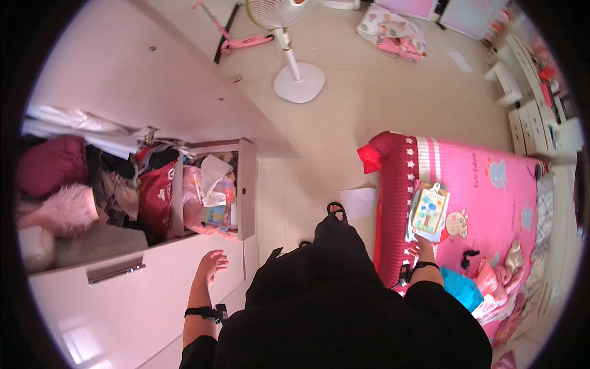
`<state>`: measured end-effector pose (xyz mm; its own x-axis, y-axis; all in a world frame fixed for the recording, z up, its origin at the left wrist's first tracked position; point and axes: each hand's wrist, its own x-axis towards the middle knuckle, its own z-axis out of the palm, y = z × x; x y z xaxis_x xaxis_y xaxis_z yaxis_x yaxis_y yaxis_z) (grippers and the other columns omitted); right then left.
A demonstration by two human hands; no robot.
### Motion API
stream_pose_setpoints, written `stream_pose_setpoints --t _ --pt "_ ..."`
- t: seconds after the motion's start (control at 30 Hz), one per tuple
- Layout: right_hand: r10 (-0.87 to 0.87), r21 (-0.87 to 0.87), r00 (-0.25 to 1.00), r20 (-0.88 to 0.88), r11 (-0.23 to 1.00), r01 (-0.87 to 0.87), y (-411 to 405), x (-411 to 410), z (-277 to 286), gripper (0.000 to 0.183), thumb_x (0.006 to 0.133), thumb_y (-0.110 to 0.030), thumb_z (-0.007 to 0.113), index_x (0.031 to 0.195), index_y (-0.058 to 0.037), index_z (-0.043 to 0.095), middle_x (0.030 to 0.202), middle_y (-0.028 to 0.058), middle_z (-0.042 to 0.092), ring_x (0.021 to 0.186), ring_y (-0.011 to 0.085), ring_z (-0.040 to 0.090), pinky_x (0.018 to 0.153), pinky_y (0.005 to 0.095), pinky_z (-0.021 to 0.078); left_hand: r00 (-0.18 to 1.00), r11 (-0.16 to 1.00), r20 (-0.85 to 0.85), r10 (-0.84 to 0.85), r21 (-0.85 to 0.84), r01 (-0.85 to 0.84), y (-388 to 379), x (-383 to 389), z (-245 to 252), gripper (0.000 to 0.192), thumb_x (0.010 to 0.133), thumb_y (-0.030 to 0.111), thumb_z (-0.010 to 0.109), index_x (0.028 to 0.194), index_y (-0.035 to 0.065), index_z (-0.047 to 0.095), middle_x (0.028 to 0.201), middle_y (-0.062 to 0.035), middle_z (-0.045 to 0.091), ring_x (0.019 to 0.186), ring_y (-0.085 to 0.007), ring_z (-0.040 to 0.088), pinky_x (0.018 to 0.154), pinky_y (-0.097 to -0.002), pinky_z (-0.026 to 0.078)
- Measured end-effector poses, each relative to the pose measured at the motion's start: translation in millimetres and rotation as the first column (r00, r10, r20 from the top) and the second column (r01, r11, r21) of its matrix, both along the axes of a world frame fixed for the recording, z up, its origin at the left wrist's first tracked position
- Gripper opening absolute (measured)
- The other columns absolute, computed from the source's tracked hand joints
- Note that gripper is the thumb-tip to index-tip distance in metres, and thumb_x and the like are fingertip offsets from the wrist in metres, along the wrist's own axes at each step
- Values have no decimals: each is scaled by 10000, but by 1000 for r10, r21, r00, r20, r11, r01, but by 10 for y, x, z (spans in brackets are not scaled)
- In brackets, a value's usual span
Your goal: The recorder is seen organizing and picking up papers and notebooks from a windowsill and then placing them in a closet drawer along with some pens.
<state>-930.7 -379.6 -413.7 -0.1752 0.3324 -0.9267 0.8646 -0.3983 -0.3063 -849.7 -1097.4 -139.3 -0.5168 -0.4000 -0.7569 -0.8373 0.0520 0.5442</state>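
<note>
My left hand hangs in the air beside the white cabinet front, its fingers apart and nothing in it. Above it, an open drawer holds papers, pink items and small packets. My right hand is at the near edge of a clipboard with a colourful picture on it, which lies on papers on the pink bedspread. Whether its fingers touch the papers cannot be told. Each wrist wears a black strap with a small device. A white sheet of paper lies on the floor against the bed.
Clothes and a fluffy pink item fill the open wardrobe at left. A white standing fan and a pink scooter stand beyond its door. A blue cloth and other fabrics lie on the bed. A patterned bundle is on the floor.
</note>
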Motion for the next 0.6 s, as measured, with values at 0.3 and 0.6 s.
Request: stream_pose_setpoints --t 0.3,0.6 --pt "961 752 -146 -235 85 -654 -1162 -2324 744 255 822 -251 618 964 -40 606 833 124 640 776 267 635 687 382 488 997 996 -70 35 -75 -40 365 -32 -314 295 898 190 555 1165 65 575 1127 -78 617 1044 -180 578 819 -336 492" --pt "326 882 -938 -118 -399 -250 -4217 -2697 2577 186 826 -234 569 931 -89 623 942 125 609 966 304 575 824 406 471 964 956 -252 -87 -292 10 656 626 -185 263 880 172 577 1106 46 622 973 -95 680 893 -174 634 817 -315 494"
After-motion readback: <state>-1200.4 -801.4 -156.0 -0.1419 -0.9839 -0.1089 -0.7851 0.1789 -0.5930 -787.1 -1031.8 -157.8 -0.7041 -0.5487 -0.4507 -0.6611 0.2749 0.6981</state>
